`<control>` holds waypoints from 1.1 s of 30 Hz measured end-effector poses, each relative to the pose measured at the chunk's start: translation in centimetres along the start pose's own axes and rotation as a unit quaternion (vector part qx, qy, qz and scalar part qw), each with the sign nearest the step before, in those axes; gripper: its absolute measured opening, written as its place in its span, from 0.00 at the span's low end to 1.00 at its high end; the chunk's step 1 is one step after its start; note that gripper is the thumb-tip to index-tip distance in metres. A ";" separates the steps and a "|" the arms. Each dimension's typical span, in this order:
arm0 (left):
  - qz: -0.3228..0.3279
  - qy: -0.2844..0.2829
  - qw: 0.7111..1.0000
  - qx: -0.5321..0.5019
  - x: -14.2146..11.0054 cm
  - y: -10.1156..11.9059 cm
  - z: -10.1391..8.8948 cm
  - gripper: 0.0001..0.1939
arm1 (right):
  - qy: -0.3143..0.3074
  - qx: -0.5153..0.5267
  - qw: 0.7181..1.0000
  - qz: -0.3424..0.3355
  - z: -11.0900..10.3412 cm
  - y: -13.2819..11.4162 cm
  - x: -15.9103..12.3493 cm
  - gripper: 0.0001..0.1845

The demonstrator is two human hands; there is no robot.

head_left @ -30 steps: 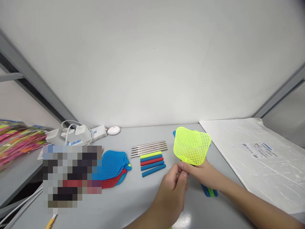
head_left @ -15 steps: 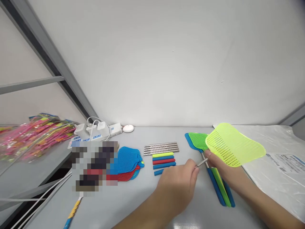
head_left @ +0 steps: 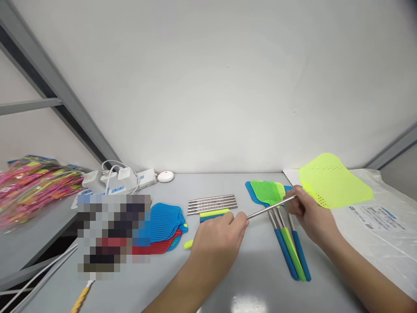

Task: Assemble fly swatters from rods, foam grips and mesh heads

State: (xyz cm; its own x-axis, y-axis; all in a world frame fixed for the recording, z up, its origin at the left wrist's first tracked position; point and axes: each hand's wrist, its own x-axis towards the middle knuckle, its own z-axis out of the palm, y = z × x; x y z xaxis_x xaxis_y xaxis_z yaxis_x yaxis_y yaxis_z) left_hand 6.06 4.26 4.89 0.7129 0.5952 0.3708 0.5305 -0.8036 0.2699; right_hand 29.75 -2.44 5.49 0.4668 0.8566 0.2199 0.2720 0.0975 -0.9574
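Note:
A yellow-green fly swatter is stretched between my hands, its perforated head (head_left: 335,182) raised on the right. My right hand (head_left: 308,213) pinches the metal rod (head_left: 272,207) close to that head. My left hand (head_left: 220,239) is wrapped round the other end, where a yellow handle tip (head_left: 188,244) pokes out past the fist. Beneath the rod and right hand lie several fly swatters (head_left: 287,254) with blue and green handles, heads pointing away. Behind my left hand are loose metal rods (head_left: 212,204) and handle sleeves (head_left: 214,213), partly hidden by it.
Blue and red swatter heads (head_left: 166,221) are stacked left of centre beside a pixelated patch. A power strip (head_left: 119,190) with plugs, cables and a white mouse-like object (head_left: 165,176) sit near the wall. Bagged pink items (head_left: 39,187) lie far left; plastic packaging (head_left: 384,243) covers the right.
My hands have moved apart, the left one leftward and the right one slightly rightward and up. Much more of the metal rod shows between them, and the yellow handle tip has come into view.

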 end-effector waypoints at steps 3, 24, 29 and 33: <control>0.028 0.025 0.998 0.047 -0.2 0.5 0.7 0.12 | -0.085 0.008 0.996 0.002 1.4 0.6 -1.1 0.23; 0.041 0.072 0.980 0.179 1.6 -5.3 -4.5 0.10 | 0.055 0.162 0.985 0.026 -1.6 -1.0 0.9 0.26; 0.051 0.107 0.975 0.186 1.4 -5.7 -4.7 0.10 | 0.084 0.199 0.976 0.017 -1.3 -0.8 1.0 0.26; 0.058 0.097 0.981 0.156 1.3 -5.1 -3.5 0.10 | 0.036 0.178 0.983 0.019 0.1 0.2 0.4 0.27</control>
State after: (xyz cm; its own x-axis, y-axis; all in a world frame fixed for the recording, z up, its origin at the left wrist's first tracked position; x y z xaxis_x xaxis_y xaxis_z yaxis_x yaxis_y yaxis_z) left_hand 2.66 9.07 7.15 0.6916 0.4642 0.5533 0.5879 -0.8068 -0.0581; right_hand 29.93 -2.08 5.37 0.5319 0.8267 0.1837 -0.0530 0.2490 -0.9671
